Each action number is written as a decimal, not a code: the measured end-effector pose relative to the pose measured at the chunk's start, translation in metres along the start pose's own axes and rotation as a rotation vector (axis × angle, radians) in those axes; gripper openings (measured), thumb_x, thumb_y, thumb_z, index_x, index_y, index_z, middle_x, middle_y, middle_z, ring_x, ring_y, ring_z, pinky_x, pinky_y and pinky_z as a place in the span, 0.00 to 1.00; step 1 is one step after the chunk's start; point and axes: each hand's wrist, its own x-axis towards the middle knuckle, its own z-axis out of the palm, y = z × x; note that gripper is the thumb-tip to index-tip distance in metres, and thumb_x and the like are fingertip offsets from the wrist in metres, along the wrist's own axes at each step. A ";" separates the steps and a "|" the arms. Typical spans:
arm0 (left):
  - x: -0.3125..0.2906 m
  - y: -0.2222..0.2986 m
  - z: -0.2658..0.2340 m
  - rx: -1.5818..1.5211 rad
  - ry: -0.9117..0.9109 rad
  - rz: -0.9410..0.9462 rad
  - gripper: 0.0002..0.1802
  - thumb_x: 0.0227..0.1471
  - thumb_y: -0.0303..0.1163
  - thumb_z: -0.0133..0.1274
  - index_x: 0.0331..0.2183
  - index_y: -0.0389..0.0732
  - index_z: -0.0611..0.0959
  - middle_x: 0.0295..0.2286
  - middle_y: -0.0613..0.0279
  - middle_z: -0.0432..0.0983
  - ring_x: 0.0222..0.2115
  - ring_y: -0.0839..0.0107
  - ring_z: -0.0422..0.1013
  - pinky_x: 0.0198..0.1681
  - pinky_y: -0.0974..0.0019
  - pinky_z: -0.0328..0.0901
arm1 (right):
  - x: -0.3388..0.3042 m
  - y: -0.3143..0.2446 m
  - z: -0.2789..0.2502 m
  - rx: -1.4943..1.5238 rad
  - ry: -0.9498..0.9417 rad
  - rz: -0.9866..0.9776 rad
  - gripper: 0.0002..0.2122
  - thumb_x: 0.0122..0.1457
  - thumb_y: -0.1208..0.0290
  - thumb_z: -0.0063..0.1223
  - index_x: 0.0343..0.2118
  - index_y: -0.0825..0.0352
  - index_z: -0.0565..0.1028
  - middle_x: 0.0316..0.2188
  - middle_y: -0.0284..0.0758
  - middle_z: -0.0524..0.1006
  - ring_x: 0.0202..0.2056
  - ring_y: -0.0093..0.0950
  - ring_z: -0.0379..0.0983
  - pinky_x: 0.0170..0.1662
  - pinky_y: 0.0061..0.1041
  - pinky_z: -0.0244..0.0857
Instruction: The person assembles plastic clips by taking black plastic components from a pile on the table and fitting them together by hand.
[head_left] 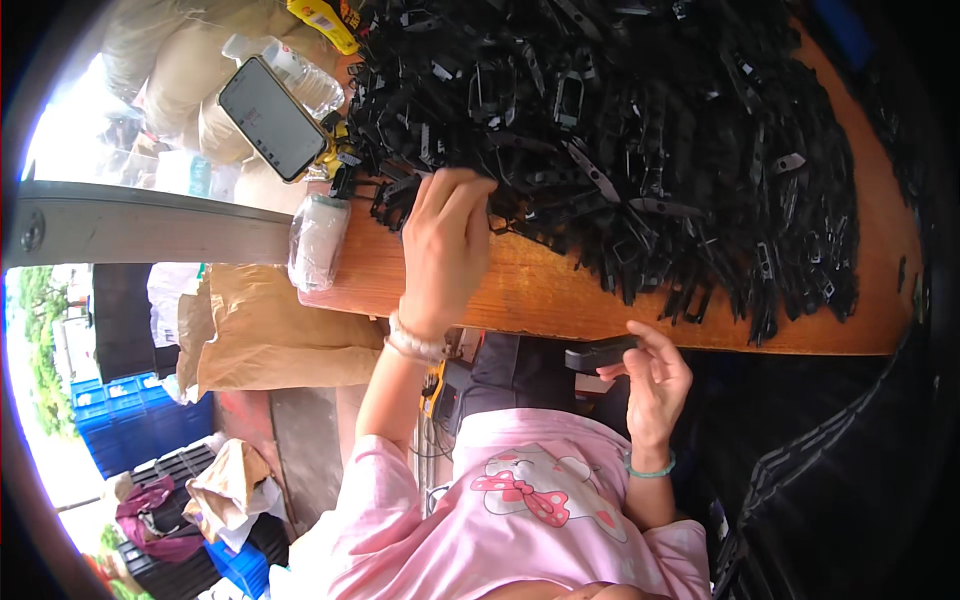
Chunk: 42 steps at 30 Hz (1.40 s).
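Observation:
A large heap of black plastic parts (640,130) covers most of the wooden table (540,295). My left hand (445,240), with a pale bead bracelet at its wrist, reaches to the heap's near left edge. Its fingers are curled together among the parts, and whatever they pinch is hidden. Just off the table's front edge, my right hand (656,388) grips a flat black plastic piece (598,354) between thumb and fingers. The piece points to the left. A green bracelet circles that wrist.
At the table's left side are a phone on a stand (272,118), a plastic bottle (305,80), a yellow packet (325,22) and a plastic-wrapped bundle (319,240). A metal post (150,225) stands there too. Beyond lie a brown paper bag (275,335) and blue crates (140,420).

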 end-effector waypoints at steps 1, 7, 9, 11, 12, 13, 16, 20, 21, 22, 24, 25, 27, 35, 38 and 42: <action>0.012 -0.005 0.002 0.087 -0.021 0.119 0.10 0.43 0.16 0.50 0.32 0.33 0.78 0.31 0.54 0.72 0.29 0.61 0.69 0.32 0.66 0.65 | 0.003 0.000 0.002 -0.003 -0.005 -0.010 0.12 0.56 0.77 0.52 0.41 0.77 0.71 0.27 0.40 0.75 0.24 0.29 0.76 0.31 0.25 0.74; 0.017 -0.003 0.014 0.274 -0.111 0.146 0.19 0.38 0.14 0.45 0.38 0.28 0.74 0.37 0.49 0.69 0.39 0.53 0.65 0.45 0.59 0.62 | 0.018 0.005 0.012 -0.101 -0.174 -0.071 0.11 0.51 0.87 0.51 0.40 0.78 0.71 0.32 0.35 0.71 0.33 0.26 0.75 0.38 0.21 0.71; 0.000 -0.003 0.024 0.277 -0.186 0.146 0.20 0.37 0.18 0.47 0.38 0.27 0.71 0.42 0.48 0.64 0.44 0.54 0.61 0.46 0.61 0.60 | 0.021 0.007 0.014 -0.220 -0.142 -0.141 0.11 0.50 0.88 0.52 0.38 0.76 0.71 0.36 0.36 0.70 0.35 0.25 0.74 0.38 0.19 0.70; -0.014 0.000 0.028 0.258 -0.158 0.130 0.23 0.36 0.17 0.46 0.40 0.26 0.70 0.43 0.47 0.63 0.46 0.53 0.60 0.49 0.61 0.59 | 0.025 0.005 0.019 -0.272 -0.143 -0.184 0.10 0.50 0.88 0.52 0.37 0.76 0.71 0.35 0.36 0.70 0.35 0.24 0.74 0.38 0.19 0.70; -0.019 0.002 0.028 0.232 -0.159 0.116 0.24 0.36 0.16 0.46 0.41 0.25 0.70 0.44 0.46 0.62 0.47 0.53 0.60 0.50 0.61 0.58 | 0.027 0.003 0.020 -0.328 -0.129 -0.225 0.10 0.51 0.88 0.52 0.37 0.75 0.71 0.35 0.36 0.70 0.35 0.24 0.73 0.38 0.18 0.70; -0.022 0.004 0.027 0.232 -0.157 0.116 0.24 0.36 0.16 0.46 0.41 0.25 0.70 0.44 0.46 0.62 0.47 0.53 0.60 0.50 0.61 0.58 | 0.029 0.004 0.022 -0.346 -0.123 -0.255 0.09 0.50 0.87 0.52 0.36 0.74 0.72 0.34 0.36 0.70 0.34 0.23 0.73 0.37 0.18 0.70; -0.025 0.011 0.025 0.087 -0.157 0.093 0.23 0.34 0.13 0.45 0.39 0.27 0.72 0.41 0.46 0.66 0.44 0.50 0.62 0.49 0.58 0.60 | 0.034 0.001 0.029 -0.449 -0.167 -0.306 0.09 0.50 0.86 0.53 0.36 0.73 0.72 0.33 0.35 0.71 0.32 0.23 0.73 0.36 0.18 0.70; -0.023 0.012 0.007 0.033 -0.079 0.142 0.16 0.32 0.14 0.46 0.31 0.34 0.77 0.34 0.55 0.70 0.39 0.56 0.65 0.44 0.59 0.61 | 0.037 0.005 0.028 -0.506 -0.216 -0.374 0.09 0.49 0.85 0.54 0.34 0.72 0.72 0.31 0.38 0.74 0.29 0.26 0.74 0.32 0.20 0.68; -0.018 0.018 0.004 0.003 -0.060 0.132 0.14 0.34 0.13 0.46 0.29 0.34 0.77 0.32 0.55 0.71 0.36 0.57 0.66 0.40 0.59 0.62 | 0.037 0.006 0.027 -0.511 -0.230 -0.386 0.09 0.49 0.84 0.54 0.34 0.72 0.72 0.30 0.38 0.74 0.28 0.26 0.74 0.32 0.21 0.68; -0.011 0.026 0.001 -0.025 -0.041 0.123 0.13 0.36 0.11 0.45 0.28 0.33 0.77 0.29 0.55 0.72 0.33 0.57 0.67 0.36 0.60 0.63 | 0.035 0.005 0.025 -0.520 -0.231 -0.384 0.09 0.49 0.84 0.55 0.35 0.72 0.73 0.31 0.39 0.75 0.28 0.26 0.75 0.31 0.21 0.67; 0.000 0.037 0.007 -0.061 -0.004 0.171 0.11 0.38 0.11 0.45 0.27 0.33 0.76 0.27 0.56 0.72 0.29 0.59 0.67 0.32 0.62 0.63 | 0.030 0.007 0.022 -0.536 -0.227 -0.405 0.10 0.48 0.84 0.55 0.35 0.72 0.73 0.32 0.40 0.75 0.27 0.26 0.75 0.31 0.22 0.67; 0.006 0.044 0.009 -0.097 -0.022 0.178 0.11 0.38 0.10 0.46 0.27 0.33 0.76 0.27 0.56 0.72 0.28 0.59 0.67 0.31 0.63 0.63 | 0.028 0.008 0.019 -0.537 -0.220 -0.416 0.10 0.48 0.83 0.55 0.36 0.72 0.73 0.32 0.40 0.75 0.26 0.27 0.75 0.30 0.21 0.67; 0.020 0.057 0.016 -0.188 -0.051 0.205 0.11 0.38 0.10 0.47 0.27 0.33 0.76 0.27 0.57 0.72 0.26 0.60 0.67 0.30 0.64 0.64 | 0.022 0.002 0.016 -0.536 -0.182 -0.421 0.10 0.48 0.83 0.56 0.35 0.72 0.74 0.31 0.39 0.76 0.27 0.26 0.75 0.31 0.21 0.67; 0.110 0.113 0.079 -0.119 -0.195 0.660 0.06 0.42 0.17 0.49 0.26 0.35 0.78 0.26 0.57 0.72 0.29 0.59 0.69 0.34 0.63 0.66 | 0.018 -0.007 -0.018 -0.584 -0.069 -0.453 0.10 0.47 0.82 0.57 0.35 0.71 0.74 0.27 0.38 0.76 0.26 0.27 0.75 0.30 0.20 0.67; 0.134 0.115 0.100 0.021 -0.229 0.611 0.05 0.43 0.20 0.49 0.26 0.36 0.78 0.26 0.56 0.72 0.31 0.58 0.69 0.35 0.61 0.66 | 0.021 -0.004 -0.023 -0.523 -0.041 -0.426 0.10 0.47 0.81 0.57 0.35 0.71 0.74 0.26 0.38 0.76 0.27 0.27 0.76 0.30 0.20 0.68; 0.154 0.119 0.122 0.030 -0.143 0.562 0.04 0.42 0.21 0.49 0.25 0.35 0.78 0.25 0.56 0.72 0.31 0.57 0.70 0.35 0.60 0.66 | 0.023 -0.003 -0.026 -0.488 -0.044 -0.409 0.09 0.48 0.81 0.57 0.34 0.71 0.75 0.27 0.36 0.76 0.28 0.24 0.77 0.31 0.18 0.67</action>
